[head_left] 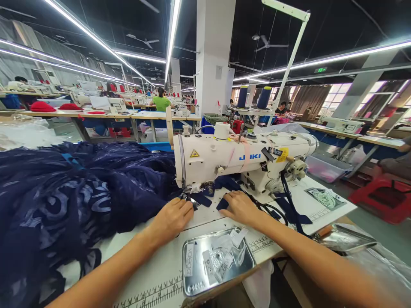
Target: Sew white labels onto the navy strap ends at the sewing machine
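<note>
I see a narrow navy fabric strip (pixel 205 199) lying on the white sewing table (pixel 160 273), running under the needle area of the white Juki sewing machine (pixel 244 160). My left hand (pixel 173 218) rests loosely curled on the table, its fingertips touching the strip just beside the presser foot. My right hand (pixel 239 206) lies flat and spread, fingers pressing down the strip's other end in front of the machine's base. Neither hand grips anything; both only press cloth. To the left, a big heap of navy patterned fabric (pixel 70 201) covers the table and reaches the needle. Near the table's front edge sits one shallow metal tray (pixel 192 288) holding several small white labels (pixel 221 259). Behind the machine stand two dark blue thread cones (pixel 263 97).
</note>
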Action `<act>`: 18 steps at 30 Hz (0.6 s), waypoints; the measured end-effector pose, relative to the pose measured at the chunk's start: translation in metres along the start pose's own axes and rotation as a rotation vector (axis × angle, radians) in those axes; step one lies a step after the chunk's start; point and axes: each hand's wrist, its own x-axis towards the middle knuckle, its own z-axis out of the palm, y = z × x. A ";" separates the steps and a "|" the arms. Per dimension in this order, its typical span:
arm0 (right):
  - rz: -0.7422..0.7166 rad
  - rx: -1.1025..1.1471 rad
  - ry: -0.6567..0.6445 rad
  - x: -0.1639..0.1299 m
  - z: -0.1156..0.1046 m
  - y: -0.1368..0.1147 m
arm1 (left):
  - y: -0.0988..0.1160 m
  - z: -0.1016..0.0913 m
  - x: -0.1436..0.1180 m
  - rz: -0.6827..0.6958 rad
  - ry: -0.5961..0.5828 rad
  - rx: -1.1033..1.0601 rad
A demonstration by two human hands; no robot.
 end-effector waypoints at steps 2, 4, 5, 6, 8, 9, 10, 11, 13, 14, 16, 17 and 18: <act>-0.005 -0.086 -0.022 0.004 0.007 -0.010 | 0.000 0.014 0.003 0.060 -0.072 0.023; -0.029 -0.153 -0.068 0.007 0.012 -0.016 | 0.001 0.023 -0.001 0.036 -0.146 0.002; -0.048 -0.180 -0.094 0.007 0.013 -0.017 | 0.001 0.025 -0.004 0.028 -0.172 -0.004; -0.065 -0.198 -0.115 0.008 0.013 -0.016 | 0.002 0.026 -0.008 0.031 -0.189 0.000; -0.060 -0.198 -0.114 0.006 0.010 -0.012 | 0.004 0.026 -0.016 0.061 -0.215 0.033; -0.035 -0.176 -0.075 0.005 0.007 -0.009 | 0.005 0.025 -0.019 0.083 -0.225 0.054; -0.006 -0.130 -0.007 0.004 0.004 -0.008 | 0.005 0.023 -0.021 0.102 -0.237 0.071; 0.018 -0.056 0.075 0.003 0.002 -0.007 | 0.006 0.022 -0.023 0.114 -0.248 0.083; 0.022 0.186 0.207 0.003 0.000 -0.010 | 0.006 0.020 -0.024 0.122 -0.261 0.096; 0.009 0.331 0.227 0.005 0.002 -0.013 | 0.007 0.020 -0.023 0.121 -0.261 0.099; 0.005 0.563 0.171 0.013 0.009 -0.021 | 0.007 0.019 -0.023 0.118 -0.263 0.105; 0.025 0.606 0.130 0.017 0.014 -0.025 | 0.008 0.019 -0.023 0.119 -0.263 0.108; 0.054 0.588 0.107 0.022 0.019 -0.028 | 0.008 0.019 -0.023 0.117 -0.263 0.111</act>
